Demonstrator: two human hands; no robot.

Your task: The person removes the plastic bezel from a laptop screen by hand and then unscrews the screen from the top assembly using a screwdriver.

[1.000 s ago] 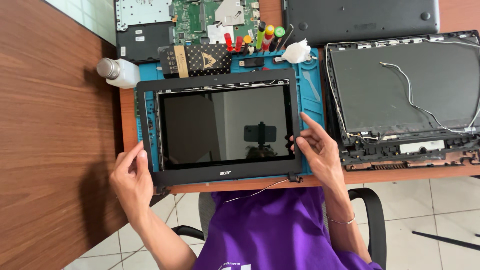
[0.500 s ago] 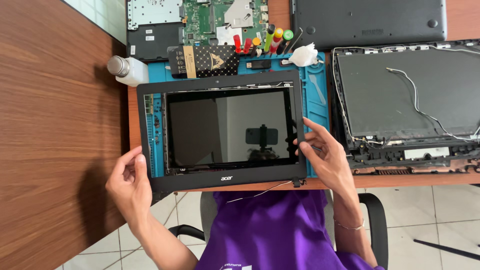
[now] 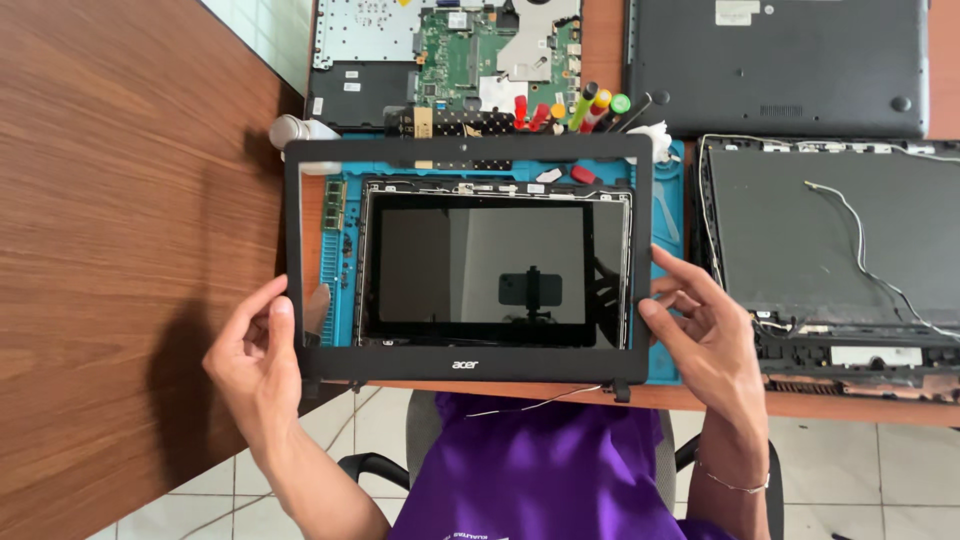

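I hold a black laptop screen bezel (image 3: 468,365) lifted above the desk, a thin empty frame. My left hand (image 3: 255,360) grips its lower left edge. On the right edge, my right hand (image 3: 705,340) pinches the frame with thumb and fingers. Through the frame's opening I see the bare display panel (image 3: 480,265) lying face up on a blue work mat (image 3: 668,215), with its metal edges exposed. A thin cable hangs near the bezel's lower right corner.
A bare motherboard (image 3: 470,50) and a dark laptop base (image 3: 780,65) lie at the back. An opened lid shell with loose wires (image 3: 830,240) sits at the right. Coloured screwdrivers (image 3: 590,105), a white bottle (image 3: 295,130) and a memory stick (image 3: 334,205) surround the mat. A wooden tabletop (image 3: 120,200) spreads left.
The bezel, earlier seated around the display, has come off and now sits raised in both hands, shifted left of the panel. The panel's metal border is now exposed.
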